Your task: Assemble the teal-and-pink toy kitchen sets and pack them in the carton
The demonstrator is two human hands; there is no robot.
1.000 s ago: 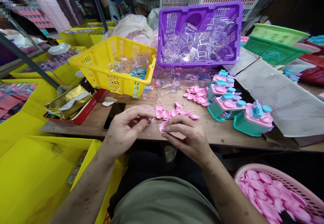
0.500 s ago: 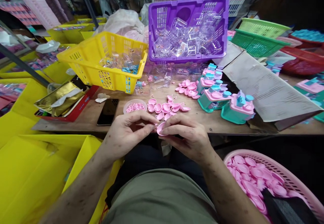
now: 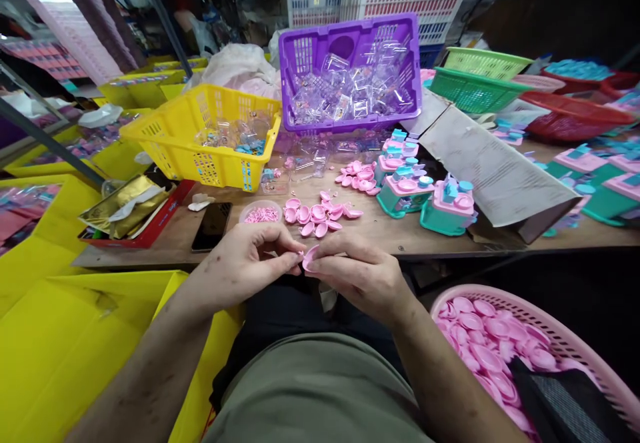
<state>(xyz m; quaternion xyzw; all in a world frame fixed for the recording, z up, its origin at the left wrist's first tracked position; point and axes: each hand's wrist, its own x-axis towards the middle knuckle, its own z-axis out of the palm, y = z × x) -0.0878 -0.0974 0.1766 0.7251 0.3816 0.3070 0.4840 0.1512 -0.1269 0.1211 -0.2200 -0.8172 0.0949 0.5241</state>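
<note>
Right grip (image 3: pixel 363 273) on pink piece (image 3: pixel 309 259); tub (image 3: pixel 243 214), phone (image 3: pixel 212 228), yellow basket (image 3: pixel 183 165) beyond

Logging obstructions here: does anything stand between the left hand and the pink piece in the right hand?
Nothing visible does: the left hand, apparently pinching a small pink bit, is close beside the pink piece in the right hand. Loose pieces lie beyond.
</note>
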